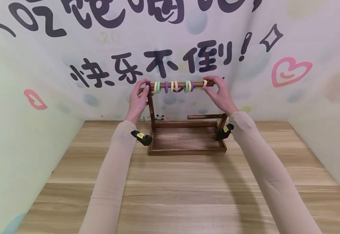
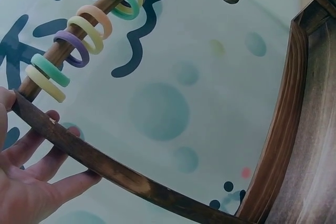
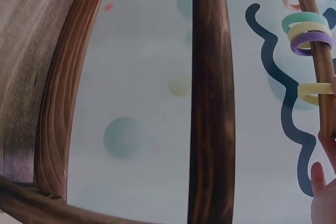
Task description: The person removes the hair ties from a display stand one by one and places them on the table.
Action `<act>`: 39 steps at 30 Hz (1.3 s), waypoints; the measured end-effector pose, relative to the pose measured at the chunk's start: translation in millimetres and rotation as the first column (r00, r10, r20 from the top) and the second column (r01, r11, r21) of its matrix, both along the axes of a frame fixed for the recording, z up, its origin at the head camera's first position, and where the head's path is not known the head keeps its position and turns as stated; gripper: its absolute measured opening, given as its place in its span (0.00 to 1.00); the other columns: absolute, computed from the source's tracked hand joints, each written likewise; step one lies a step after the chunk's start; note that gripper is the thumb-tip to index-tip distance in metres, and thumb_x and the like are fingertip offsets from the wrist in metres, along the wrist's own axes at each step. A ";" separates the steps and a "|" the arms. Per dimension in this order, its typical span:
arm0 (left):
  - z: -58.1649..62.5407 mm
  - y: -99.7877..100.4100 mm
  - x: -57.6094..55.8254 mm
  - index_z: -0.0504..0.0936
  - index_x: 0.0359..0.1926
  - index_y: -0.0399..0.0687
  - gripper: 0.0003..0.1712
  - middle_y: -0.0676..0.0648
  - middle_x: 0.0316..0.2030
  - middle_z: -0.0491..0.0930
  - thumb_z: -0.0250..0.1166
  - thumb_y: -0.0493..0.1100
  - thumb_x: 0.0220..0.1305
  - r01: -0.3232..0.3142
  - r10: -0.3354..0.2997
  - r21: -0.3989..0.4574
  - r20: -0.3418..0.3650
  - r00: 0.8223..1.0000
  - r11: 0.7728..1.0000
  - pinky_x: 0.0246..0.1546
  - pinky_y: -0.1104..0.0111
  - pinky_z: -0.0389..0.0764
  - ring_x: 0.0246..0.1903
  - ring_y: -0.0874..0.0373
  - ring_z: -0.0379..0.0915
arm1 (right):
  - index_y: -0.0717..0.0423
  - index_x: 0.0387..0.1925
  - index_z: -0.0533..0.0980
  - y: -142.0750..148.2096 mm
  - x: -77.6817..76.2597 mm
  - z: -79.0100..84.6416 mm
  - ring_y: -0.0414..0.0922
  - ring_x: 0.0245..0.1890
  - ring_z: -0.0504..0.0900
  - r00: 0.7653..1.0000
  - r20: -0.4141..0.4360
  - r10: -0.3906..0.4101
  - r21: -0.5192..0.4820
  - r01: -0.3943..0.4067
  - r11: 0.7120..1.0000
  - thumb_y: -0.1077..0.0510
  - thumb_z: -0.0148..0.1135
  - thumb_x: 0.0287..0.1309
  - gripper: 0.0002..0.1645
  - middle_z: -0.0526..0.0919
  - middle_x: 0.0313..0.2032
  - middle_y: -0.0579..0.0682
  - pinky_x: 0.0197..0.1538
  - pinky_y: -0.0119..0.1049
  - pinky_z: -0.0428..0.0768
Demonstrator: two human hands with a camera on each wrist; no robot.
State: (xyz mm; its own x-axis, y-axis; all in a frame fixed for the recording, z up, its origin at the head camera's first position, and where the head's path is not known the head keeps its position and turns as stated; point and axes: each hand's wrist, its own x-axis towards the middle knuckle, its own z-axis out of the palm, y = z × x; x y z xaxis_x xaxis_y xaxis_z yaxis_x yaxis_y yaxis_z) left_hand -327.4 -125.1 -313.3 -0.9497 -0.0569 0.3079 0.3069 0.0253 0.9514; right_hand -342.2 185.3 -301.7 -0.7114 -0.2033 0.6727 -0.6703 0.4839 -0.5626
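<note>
A wood-grain tabletop (image 1: 170,191) meets a pale printed backdrop (image 1: 260,104). Bold black Chinese characters (image 1: 161,61) run across it in two rows, the upper cropped. Right of them sit an outlined four-pointed star (image 1: 271,38) and a pink heart (image 1: 287,76); pastel dots (image 1: 197,22) scatter around.

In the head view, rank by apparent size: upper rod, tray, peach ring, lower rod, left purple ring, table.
Largest to smallest:
Table
Tray
Upper rod
Lower rod
Peach ring and left purple ring: too alike to rank

Left hand (image 1: 137,99) grips, right hand (image 1: 221,95) pinches, both arms (image 1: 112,169) stretched forward.
</note>
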 end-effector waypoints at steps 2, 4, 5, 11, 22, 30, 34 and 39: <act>1.1 -1.0 0.6 0.74 0.58 0.57 0.15 0.43 0.47 0.78 0.52 0.45 0.74 0.006 -0.006 0.003 0.017 1.000 1.000 0.44 0.52 0.78 0.44 0.51 0.76 | 0.67 0.53 0.75 2.2 0.8 0.1 0.53 0.46 0.73 1.000 0.000 0.003 -0.011 -0.003 1.000 0.67 0.63 0.61 0.19 0.78 0.48 0.61 0.56 0.49 0.68; 2.5 -2.0 1.1 0.74 0.58 0.58 0.15 0.43 0.47 0.78 0.52 0.46 0.74 0.012 -0.013 0.006 0.037 0.999 1.000 0.45 0.51 0.78 0.44 0.51 0.76 | 0.67 0.53 0.75 4.6 1.2 -0.4 0.53 0.46 0.73 1.000 -0.002 0.002 -0.023 -0.002 1.000 0.67 0.63 0.61 0.18 0.78 0.48 0.61 0.56 0.50 0.68; 3.2 -2.6 1.4 0.74 0.58 0.58 0.15 0.43 0.47 0.78 0.52 0.46 0.74 0.017 -0.017 0.006 0.046 0.999 1.000 0.45 0.50 0.78 0.45 0.51 0.76 | 0.67 0.53 0.75 5.6 1.6 -0.2 0.52 0.46 0.73 1.000 -0.004 -0.002 -0.026 0.002 1.000 0.67 0.63 0.61 0.18 0.78 0.47 0.61 0.56 0.50 0.68; 6.5 -5.8 1.9 0.74 0.58 0.58 0.14 0.43 0.49 0.78 0.52 0.46 0.74 0.035 -0.035 -0.001 0.079 0.996 0.999 0.46 0.47 0.77 0.47 0.49 0.76 | 0.67 0.53 0.75 11.6 0.9 -0.2 0.53 0.49 0.74 0.999 -0.010 -0.030 -0.019 0.030 0.999 0.67 0.63 0.61 0.18 0.79 0.50 0.61 0.58 0.48 0.67; 12.0 -11.5 0.5 0.73 0.59 0.57 0.15 0.42 0.51 0.77 0.52 0.46 0.75 0.085 -0.082 -0.017 0.120 0.989 0.996 0.46 0.45 0.76 0.50 0.47 0.75 | 0.67 0.53 0.75 17.0 2.6 1.7 0.54 0.53 0.73 0.999 -0.005 -0.041 -0.010 0.041 0.999 0.66 0.62 0.62 0.18 0.78 0.51 0.61 0.60 0.49 0.66; 11.1 -11.6 1.0 0.73 0.58 0.57 0.14 0.42 0.50 0.78 0.51 0.45 0.75 0.101 -0.100 -0.003 0.123 0.987 0.995 0.47 0.44 0.75 0.52 0.45 0.74 | 0.68 0.53 0.75 25.1 1.7 1.2 0.55 0.52 0.73 0.998 -0.005 -0.057 -0.011 0.057 0.998 0.66 0.62 0.62 0.18 0.78 0.50 0.62 0.61 0.48 0.65; 11.5 -11.5 -0.2 0.73 0.59 0.58 0.15 0.42 0.51 0.77 0.51 0.45 0.75 0.098 -0.096 -0.010 0.128 0.987 0.995 0.46 0.44 0.76 0.52 0.45 0.74 | 0.67 0.53 0.75 29.3 2.7 1.4 0.54 0.52 0.73 0.998 0.006 -0.069 -0.016 0.069 0.997 0.65 0.62 0.62 0.18 0.78 0.50 0.61 0.62 0.46 0.64; 11.6 -11.4 -1.1 0.72 0.59 0.58 0.15 0.41 0.52 0.76 0.51 0.45 0.75 0.100 -0.098 -0.016 0.130 0.987 0.995 0.47 0.43 0.75 0.53 0.45 0.74 | 0.66 0.53 0.75 32.5 6.1 0.5 0.52 0.53 0.72 0.996 0.022 -0.084 -0.017 0.084 0.996 0.64 0.62 0.63 0.18 0.78 0.52 0.59 0.63 0.46 0.63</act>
State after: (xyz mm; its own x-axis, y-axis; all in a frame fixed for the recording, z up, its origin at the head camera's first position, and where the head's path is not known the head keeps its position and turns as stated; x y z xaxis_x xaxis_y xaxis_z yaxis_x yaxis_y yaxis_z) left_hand -328.5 -136.4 -301.7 -0.9821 0.0449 0.1828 0.1839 0.0225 0.9827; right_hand -336.1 217.8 -301.2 -0.7396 -0.1305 0.6603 -0.6156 0.5276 -0.5853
